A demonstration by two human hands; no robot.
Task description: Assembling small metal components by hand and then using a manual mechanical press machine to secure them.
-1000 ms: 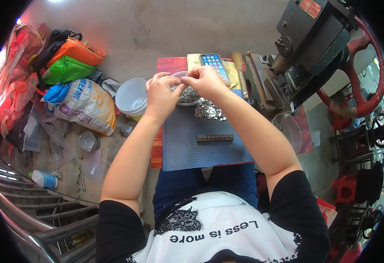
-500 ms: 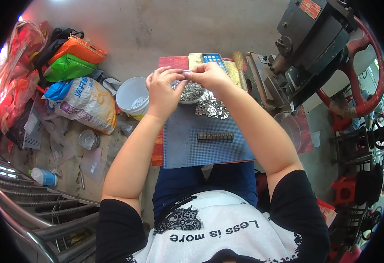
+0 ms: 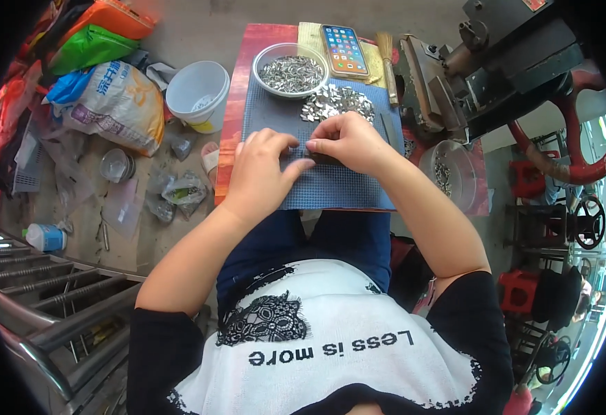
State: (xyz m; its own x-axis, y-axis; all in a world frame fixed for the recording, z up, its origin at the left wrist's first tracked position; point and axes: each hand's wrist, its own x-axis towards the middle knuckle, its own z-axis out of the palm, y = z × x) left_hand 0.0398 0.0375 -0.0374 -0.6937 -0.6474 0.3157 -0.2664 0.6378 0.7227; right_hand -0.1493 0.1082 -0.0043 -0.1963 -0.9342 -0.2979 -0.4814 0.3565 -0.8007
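Observation:
My right hand (image 3: 351, 142) is over the blue textured mat (image 3: 358, 197), thumb and forefinger pinched together; what they hold, if anything, is too small to make out. Under its fingers lies a dark slotted bar (image 3: 326, 160), mostly hidden. Facing it from the left, my left hand (image 3: 258, 169) has its thumb and forefinger apart, close to the bar's left end, with no object visible between them. Beyond the hands lies a loose heap of small shiny metal pieces (image 3: 341, 104). A clear round bowl (image 3: 256, 76) behind it holds many more small metal pieces.
A lit phone (image 3: 345, 50) and a small brush (image 3: 388, 66) lie at the table's far side. To the right are a clear tub (image 3: 465, 173) and a dark machine with a red wheel (image 3: 580, 162). At left stand a white bucket (image 3: 216, 114) and stuffed bags (image 3: 119, 107).
Both hands have come down and nearer from above the bowl to the dark bar. The bowl and heap are now uncovered. The whole view has shifted.

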